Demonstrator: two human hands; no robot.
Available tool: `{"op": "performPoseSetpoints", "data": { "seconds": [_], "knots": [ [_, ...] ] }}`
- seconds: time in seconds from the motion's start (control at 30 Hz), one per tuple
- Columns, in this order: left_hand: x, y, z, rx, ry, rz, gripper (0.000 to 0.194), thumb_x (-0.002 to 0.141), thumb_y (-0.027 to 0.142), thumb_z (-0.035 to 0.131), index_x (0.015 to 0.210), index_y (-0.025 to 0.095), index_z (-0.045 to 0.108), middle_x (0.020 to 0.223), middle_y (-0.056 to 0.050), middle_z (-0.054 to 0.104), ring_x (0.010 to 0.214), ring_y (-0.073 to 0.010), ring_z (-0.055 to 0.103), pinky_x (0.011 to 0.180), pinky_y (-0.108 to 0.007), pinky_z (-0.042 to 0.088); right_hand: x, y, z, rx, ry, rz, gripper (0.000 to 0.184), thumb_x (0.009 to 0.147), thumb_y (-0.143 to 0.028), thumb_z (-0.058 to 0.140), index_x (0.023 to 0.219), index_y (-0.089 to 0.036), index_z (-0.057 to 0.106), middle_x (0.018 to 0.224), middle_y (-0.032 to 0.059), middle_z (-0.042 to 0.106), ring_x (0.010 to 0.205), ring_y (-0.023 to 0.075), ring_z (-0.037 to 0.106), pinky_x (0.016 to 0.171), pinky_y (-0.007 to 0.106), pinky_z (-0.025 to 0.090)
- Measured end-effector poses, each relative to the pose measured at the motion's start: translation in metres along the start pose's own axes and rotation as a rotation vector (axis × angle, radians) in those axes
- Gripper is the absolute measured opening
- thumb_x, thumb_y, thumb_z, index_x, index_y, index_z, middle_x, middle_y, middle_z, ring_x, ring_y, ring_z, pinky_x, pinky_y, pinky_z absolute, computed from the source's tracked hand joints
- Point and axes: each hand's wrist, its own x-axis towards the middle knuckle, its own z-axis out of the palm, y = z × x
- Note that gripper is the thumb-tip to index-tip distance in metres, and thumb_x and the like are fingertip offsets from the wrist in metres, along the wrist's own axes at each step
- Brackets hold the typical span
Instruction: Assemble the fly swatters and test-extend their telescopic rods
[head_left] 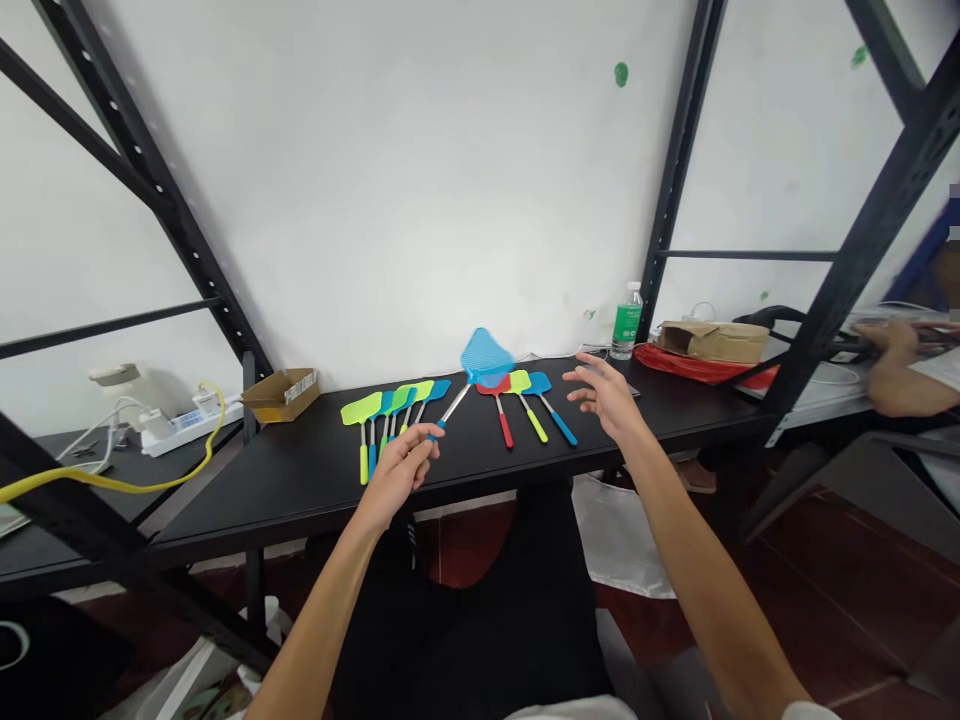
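Observation:
My left hand grips a blue fly swatter by its handle, the head raised over the black table and partly in front of the red fly swatter. Beside the red one lie a yellow-green fly swatter and another blue fly swatter. To the left, several green, yellow and blue fly swatters lie side by side, some overlapping. My right hand is in the air to the right of the swatters, fingers spread, with nothing in it.
On the black table, a small cardboard box stands at left and a green-labelled water bottle at right. A power strip and yellow cable lie far left. Dark metal posts frame the table. A co-worker's arm shows far right.

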Motion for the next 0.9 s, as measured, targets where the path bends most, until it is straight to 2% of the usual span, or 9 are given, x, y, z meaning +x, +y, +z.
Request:
{"op": "performPoseSetpoints", "data": {
  "seconds": [0.1,0.2,0.4,0.5,0.6,0.7,0.77,0.87,0.9],
  "knots": [
    [0.015,-0.021,0.001,0.177,0.059,0.027,0.038,0.09,0.043,0.05,0.118,0.02,0.063,0.096,-0.006,0.065,0.068,-0.0139,0.056,0.056,-0.024,0.043,0.001,0.002,0.001,-0.024,-0.002,0.019,0.048,0.075,-0.039,0.071,0.119,-0.025,0.058,0.101,0.0069,0.073,0.058,0.0143,0.067,0.04,0.019,0.044],
    [0.035,-0.04,0.018,0.357,0.079,0.036,0.043,0.094,0.041,0.044,0.126,0.018,0.061,0.103,-0.009,0.071,0.089,-0.0205,0.063,0.078,-0.032,0.048,0.001,0.004,0.005,-0.026,-0.001,0.037,0.043,0.075,-0.036,0.07,0.115,-0.024,0.06,0.1,0.0072,0.073,0.057,0.014,0.066,0.039,0.019,0.044],
    [0.066,-0.05,0.057,0.719,0.102,0.058,0.044,0.097,0.036,0.038,0.131,0.02,0.061,0.118,-0.012,0.07,0.114,-0.0283,0.062,0.095,-0.04,0.044,0.004,0.008,0.001,-0.052,0.008,0.03,0.039,0.077,-0.034,0.069,0.113,-0.023,0.061,0.098,0.0068,0.073,0.057,0.0127,0.066,0.04,0.018,0.044],
    [0.071,-0.049,0.065,0.902,0.078,0.087,0.042,0.096,0.032,0.039,0.128,0.021,0.064,0.12,-0.012,0.07,0.117,-0.0298,0.06,0.097,-0.041,0.043,0.006,0.011,-0.002,-0.063,-0.002,0.033,0.038,0.078,-0.036,0.068,0.114,-0.023,0.061,0.1,0.0073,0.073,0.058,0.0125,0.066,0.04,0.018,0.044],
    [0.072,-0.049,0.067,0.979,0.056,0.096,0.041,0.096,0.03,0.039,0.128,0.02,0.064,0.123,-0.012,0.069,0.121,-0.0292,0.058,0.098,-0.04,0.043,0.009,0.016,-0.002,-0.089,0.002,0.034,0.038,0.079,-0.036,0.067,0.114,-0.023,0.061,0.101,0.0075,0.072,0.058,0.0123,0.066,0.04,0.017,0.044],
    [0.066,-0.047,0.069,0.974,0.066,0.137,0.04,0.096,0.03,0.042,0.128,0.017,0.063,0.132,-0.014,0.063,0.127,-0.0294,0.053,0.102,-0.041,0.041,0.011,0.021,-0.002,-0.127,-0.002,0.024,0.038,0.08,-0.036,0.066,0.115,-0.022,0.06,0.102,0.0079,0.072,0.058,0.0121,0.066,0.04,0.017,0.044],
    [0.052,-0.046,0.074,0.928,0.142,0.205,0.037,0.096,0.029,0.044,0.125,0.017,0.064,0.132,-0.014,0.063,0.125,-0.029,0.054,0.103,-0.043,0.041,0.013,0.025,-0.003,-0.161,-0.009,0.012,0.039,0.079,-0.035,0.065,0.116,-0.021,0.06,0.102,0.0083,0.072,0.058,0.012,0.066,0.04,0.017,0.044],
    [0.013,-0.05,0.09,0.788,0.312,0.367,0.032,0.096,0.022,0.04,0.109,0.021,0.069,0.113,-0.009,0.07,0.108,-0.024,0.062,0.097,-0.041,0.044,0.018,0.033,-0.007,-0.253,0.009,-0.012,0.039,0.079,-0.033,0.063,0.116,-0.02,0.06,0.101,0.0084,0.072,0.058,0.0123,0.067,0.04,0.017,0.043],
    [-0.001,-0.055,0.096,0.734,0.322,0.412,0.032,0.096,0.02,0.039,0.102,0.021,0.071,0.103,-0.008,0.072,0.098,-0.0221,0.064,0.092,-0.038,0.046,0.019,0.037,-0.008,-0.299,0.022,-0.024,0.039,0.079,-0.033,0.062,0.116,-0.02,0.06,0.1,0.0081,0.073,0.058,0.0126,0.067,0.041,0.017,0.043]
  ]
}}
